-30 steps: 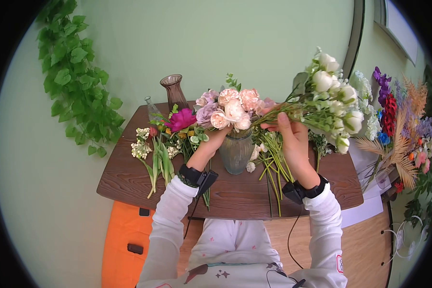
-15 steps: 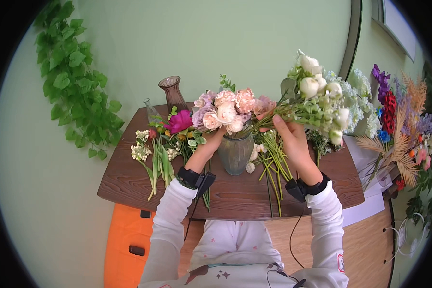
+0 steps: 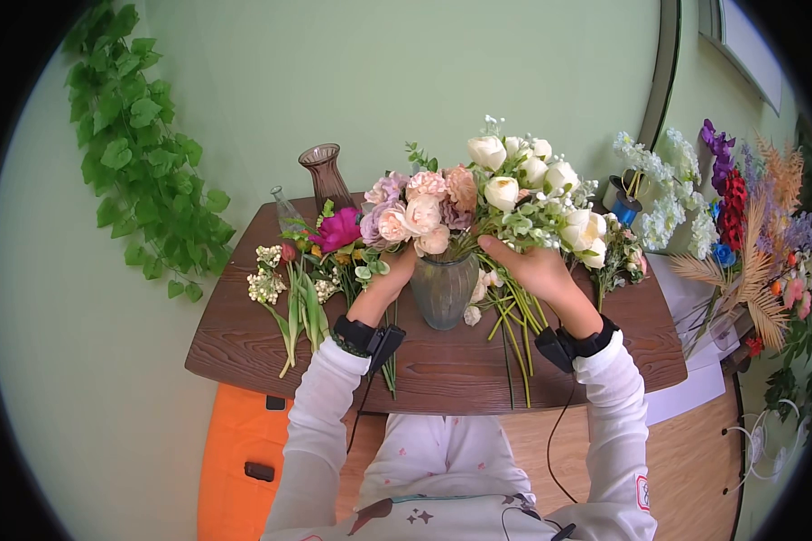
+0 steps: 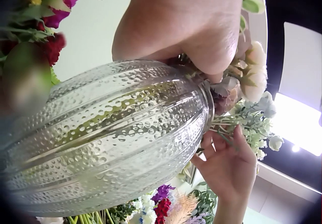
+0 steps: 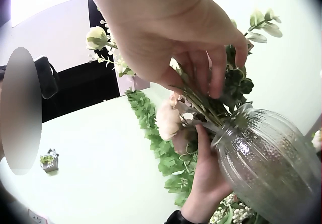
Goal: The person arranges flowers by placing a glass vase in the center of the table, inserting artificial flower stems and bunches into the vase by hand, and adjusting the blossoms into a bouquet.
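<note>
A ribbed clear glass vase stands on the table, with pink and mauve artificial flowers rising from its mouth. My left hand holds this bouquet low at the vase rim; its fingertips are mostly hidden under the blooms. My right hand grips the stems of a bunch of white artificial flowers close to the right side of the rim. In the right wrist view, the right fingers curl round the green stems, which point toward the vase mouth. Green stems show through the glass in the left wrist view.
Left on the table lie white berry sprigs, a magenta flower and tulip stems. Behind stand a purple glass vase and a small clear bottle. Loose green stems lie at right, with colourful flowers beyond.
My right hand has brought the white bunch left and turned it more upright, in beside the pink flowers at the vase mouth. The left hand has stayed at the rim.
</note>
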A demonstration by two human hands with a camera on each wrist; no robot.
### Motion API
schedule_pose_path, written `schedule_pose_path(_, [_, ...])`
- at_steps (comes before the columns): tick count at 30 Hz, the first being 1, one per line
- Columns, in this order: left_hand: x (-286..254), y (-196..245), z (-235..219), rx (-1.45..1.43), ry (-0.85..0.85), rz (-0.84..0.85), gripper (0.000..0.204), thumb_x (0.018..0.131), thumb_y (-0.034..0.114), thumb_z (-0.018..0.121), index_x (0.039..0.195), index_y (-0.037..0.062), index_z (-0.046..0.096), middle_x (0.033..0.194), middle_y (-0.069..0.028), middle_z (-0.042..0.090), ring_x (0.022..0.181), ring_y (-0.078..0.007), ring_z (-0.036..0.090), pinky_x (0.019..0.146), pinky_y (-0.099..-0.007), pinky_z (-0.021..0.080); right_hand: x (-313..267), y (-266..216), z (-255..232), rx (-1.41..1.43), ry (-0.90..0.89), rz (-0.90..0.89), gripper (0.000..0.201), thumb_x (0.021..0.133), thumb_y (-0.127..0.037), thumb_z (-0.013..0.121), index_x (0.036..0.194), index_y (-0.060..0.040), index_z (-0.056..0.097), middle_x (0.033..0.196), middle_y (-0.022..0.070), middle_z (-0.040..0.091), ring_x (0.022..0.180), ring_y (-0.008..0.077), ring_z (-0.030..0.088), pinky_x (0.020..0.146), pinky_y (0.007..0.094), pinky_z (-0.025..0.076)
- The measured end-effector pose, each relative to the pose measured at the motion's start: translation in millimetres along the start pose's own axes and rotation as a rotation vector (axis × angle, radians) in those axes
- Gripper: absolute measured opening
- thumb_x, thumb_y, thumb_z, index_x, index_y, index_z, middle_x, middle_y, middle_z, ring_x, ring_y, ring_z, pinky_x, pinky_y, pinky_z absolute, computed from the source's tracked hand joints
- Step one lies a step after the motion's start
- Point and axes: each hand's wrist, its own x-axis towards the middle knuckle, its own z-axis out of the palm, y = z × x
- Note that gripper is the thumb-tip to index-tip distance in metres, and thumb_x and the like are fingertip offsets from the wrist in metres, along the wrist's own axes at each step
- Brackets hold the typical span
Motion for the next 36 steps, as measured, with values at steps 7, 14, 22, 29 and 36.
schedule_pose_path(7, [9, -29, -8, 0.177, 0.022, 0.221, 0.044, 0.086, 0.016, 0.057, 0.125, 0.0023, 0.043, 0.124, -0.0096, 0.048, 0.113, -0.0200, 0.045, 0.097, -0.0318, 0.034, 4, 37, -3, -0.089, -0.025, 0.145, 0.030, 0.083, -0.019, 0.063, 0.107, -0.0016, 0.058, 0.098, 0.0048, 0.063, 0.088, 0.0143, 0.056, 0.078, 0.0286, 0.045])
schedule_pose_path(14, [-1, -2, -6, 0.108, -0.160, 0.268, 0.037, 0.087, 0.015, 0.055, 0.121, 0.0024, 0.048, 0.119, -0.0065, 0.052, 0.109, -0.0169, 0.047, 0.094, -0.0300, 0.036, 1, 89, -9, 0.016, -0.223, -0.106, 0.025, 0.080, -0.024, 0.058, 0.090, -0.0012, 0.061, 0.088, 0.0115, 0.063, 0.078, 0.0212, 0.059, 0.071, 0.0315, 0.047])
schedule_pose_path(22, [-25, 32, 7, 0.184, -0.011, 0.206, 0.034, 0.087, 0.019, 0.057, 0.117, 0.0026, 0.052, 0.118, -0.0053, 0.053, 0.106, -0.0133, 0.048, 0.089, -0.0278, 0.039, 5, 86, 10, -0.106, -0.122, -0.253, 0.022, 0.087, -0.013, 0.048, 0.105, -0.0015, 0.053, 0.099, 0.0063, 0.058, 0.086, 0.0184, 0.055, 0.074, 0.0313, 0.045])
schedule_pose_path(29, [-22, 20, -1, 0.475, -0.092, 0.280, 0.039, 0.088, 0.021, 0.055, 0.121, 0.0026, 0.047, 0.121, -0.0083, 0.051, 0.112, -0.0193, 0.047, 0.095, -0.0309, 0.036, 17, 147, 23, -0.345, -0.145, -0.240, 0.030, 0.081, -0.012, 0.055, 0.109, -0.0020, 0.052, 0.097, 0.0095, 0.060, 0.091, 0.0215, 0.058, 0.077, 0.0328, 0.048])
schedule_pose_path(36, [-18, 37, 2, 0.709, -0.150, 0.245, 0.040, 0.090, 0.018, 0.049, 0.127, 0.0028, 0.041, 0.130, -0.0134, 0.042, 0.121, -0.0245, 0.038, 0.101, -0.0357, 0.030, -1, 79, 25, -0.244, -0.011, -0.310, 0.043, 0.072, -0.005, 0.067, 0.112, -0.0031, 0.049, 0.099, 0.0070, 0.060, 0.092, 0.0184, 0.058, 0.078, 0.0316, 0.047])
